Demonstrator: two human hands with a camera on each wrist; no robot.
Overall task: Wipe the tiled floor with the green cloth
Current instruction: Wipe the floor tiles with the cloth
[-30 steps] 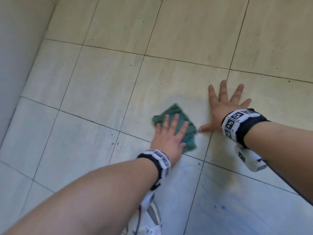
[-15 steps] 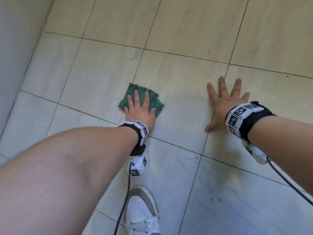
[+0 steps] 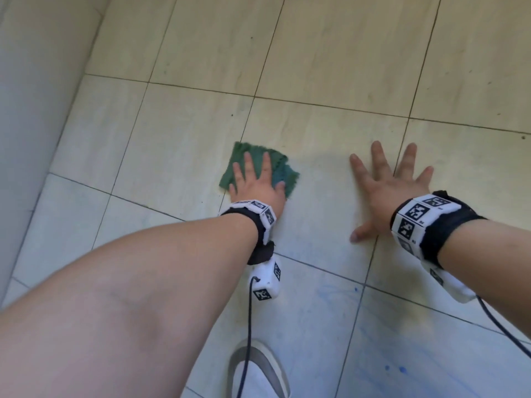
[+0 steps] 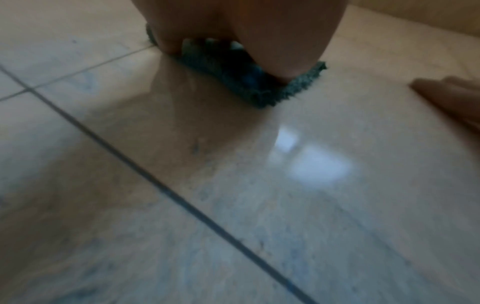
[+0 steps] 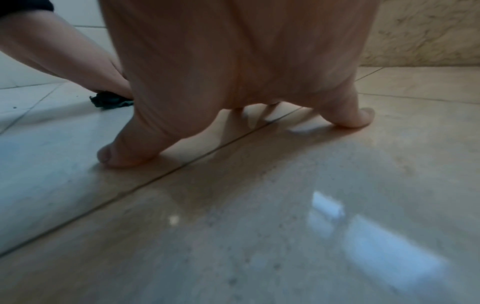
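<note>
Green cloth [image 3: 258, 170] swept left from beside right hand [image 3: 388, 191], now well apart; left hand [image 3: 255, 188] fingers flat, pressing; right splayed on tiled floor [image 3: 316, 53]. Wiping mid-stroke.

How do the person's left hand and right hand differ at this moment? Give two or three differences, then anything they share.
The left hand presses on the green cloth; the right hand rests on the bare tiled floor. The left hand's fingers lie close together; the right hand's are spread wide. Both are flat, palm down, and each wrist wears a marked band.
</note>
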